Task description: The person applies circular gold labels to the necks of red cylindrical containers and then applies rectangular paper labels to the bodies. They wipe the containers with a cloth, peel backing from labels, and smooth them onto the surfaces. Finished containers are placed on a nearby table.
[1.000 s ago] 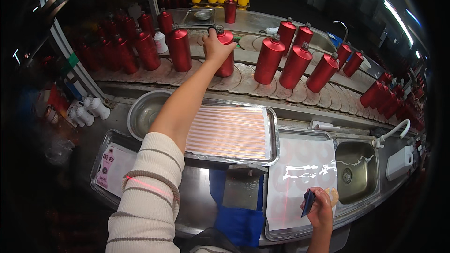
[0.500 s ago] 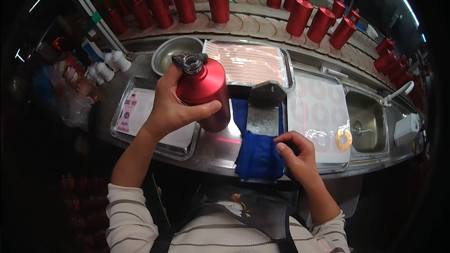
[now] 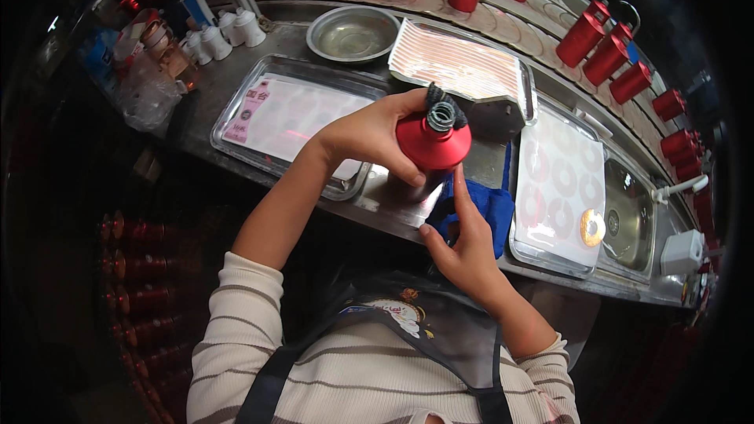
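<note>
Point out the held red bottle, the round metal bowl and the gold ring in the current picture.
Red bottle (image 3: 430,147): head view, on its sloping shoulder.
Metal bowl (image 3: 350,40): head view, on its inside.
Gold ring (image 3: 587,228): head view, on the left of its band.

Around the bottle (image 3: 433,145) we go: papered tray (image 3: 275,163) at nine o'clock, basin (image 3: 353,39) at eleven, strip tray (image 3: 530,93) at one, conveyor (image 3: 510,23) behind, ring-sheet tray (image 3: 550,261) past three, sink (image 3: 628,232) beyond!
</note>
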A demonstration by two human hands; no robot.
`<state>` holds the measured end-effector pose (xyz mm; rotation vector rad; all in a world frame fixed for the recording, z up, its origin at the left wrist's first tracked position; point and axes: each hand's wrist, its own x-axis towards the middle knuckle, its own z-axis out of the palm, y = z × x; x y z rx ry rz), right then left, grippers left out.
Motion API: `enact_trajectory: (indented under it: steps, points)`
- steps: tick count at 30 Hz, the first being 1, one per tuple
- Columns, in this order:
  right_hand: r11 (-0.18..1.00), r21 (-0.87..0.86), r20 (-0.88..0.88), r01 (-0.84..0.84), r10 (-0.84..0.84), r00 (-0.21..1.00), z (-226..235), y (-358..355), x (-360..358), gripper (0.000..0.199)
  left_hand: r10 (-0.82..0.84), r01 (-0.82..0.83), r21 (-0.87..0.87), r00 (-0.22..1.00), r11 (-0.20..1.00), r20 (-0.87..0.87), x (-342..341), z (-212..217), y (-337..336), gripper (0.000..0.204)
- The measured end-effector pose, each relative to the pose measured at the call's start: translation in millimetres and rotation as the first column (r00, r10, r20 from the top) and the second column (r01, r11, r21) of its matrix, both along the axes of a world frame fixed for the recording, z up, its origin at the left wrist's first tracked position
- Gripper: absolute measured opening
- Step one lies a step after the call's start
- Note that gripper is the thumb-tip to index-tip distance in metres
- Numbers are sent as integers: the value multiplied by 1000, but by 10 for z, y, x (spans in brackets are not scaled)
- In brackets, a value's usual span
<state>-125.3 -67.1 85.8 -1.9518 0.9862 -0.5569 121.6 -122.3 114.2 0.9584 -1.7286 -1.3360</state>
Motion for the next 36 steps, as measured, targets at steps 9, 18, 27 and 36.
enact_trajectory:
  steps: [9, 18, 27, 36]
  points:
    - [979, 180, 177, 93, -125, 976, -44, -194, -436, 55, 679, -647, -226, 726, 729, 111, -603, -244, 609, 98]
    - [867, 171, 70, 467, -484, 872, -165, -305, -1650, 21, 618, -619, -142, 784, 772, -60, -515, -485, 363, 88]
    - [569, -394, -436, 722, -807, 398, -665, -836, -3222, 37, 627, -626, -121, 778, 770, -35, -392, -551, 346, 94]
    - [611, -143, -76, 779, -791, 607, -827, -1042, -3619, 17, 654, -649, -121, 757, 751, 4, -232, -659, 426, 102]
